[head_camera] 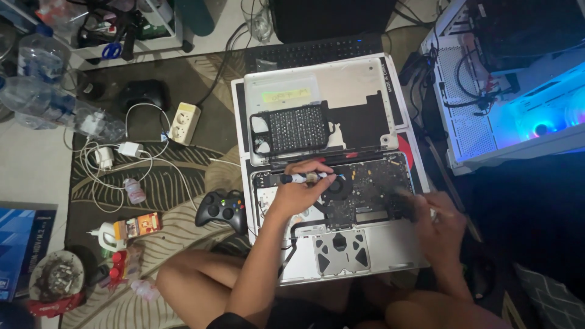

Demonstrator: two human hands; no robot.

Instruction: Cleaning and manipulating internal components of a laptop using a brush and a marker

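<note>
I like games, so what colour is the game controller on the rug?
The game controller is black, with small coloured buttons, seen in the head view.

One head-worn view only, looking steeply down from above the seated person's lap; it faces forward over the opened laptop (332,207) on the floor, close enough that forearms and knees fill the lower edge; a computer case (512,79) sits upper right
</note>
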